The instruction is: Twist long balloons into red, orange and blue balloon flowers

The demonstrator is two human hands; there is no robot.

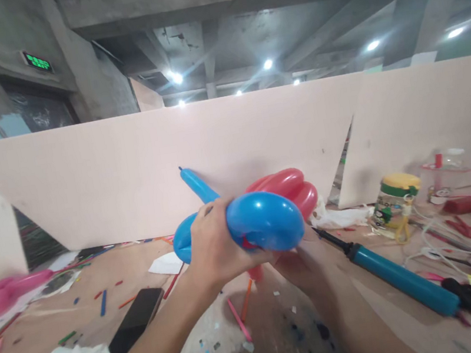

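Observation:
A twisted blue balloon (264, 221) is held up over the table in the middle of the head view, one thin end pointing up to the left. My left hand (217, 242) wraps round its middle, between the rounded lobes. Below the large right lobe is my right hand (293, 260), partly covered by the balloon; its fingers are mostly hidden. Red balloon lobes (288, 186) show behind the blue one, and a short red piece hangs beneath my hands.
On the table (182, 322), a black phone (136, 323) and white box lie left, pink balloons far left. A teal hand pump (403, 278), a yellow-lidded jar (394, 205) and loose balloons lie right. Pale boards (127, 170) stand behind.

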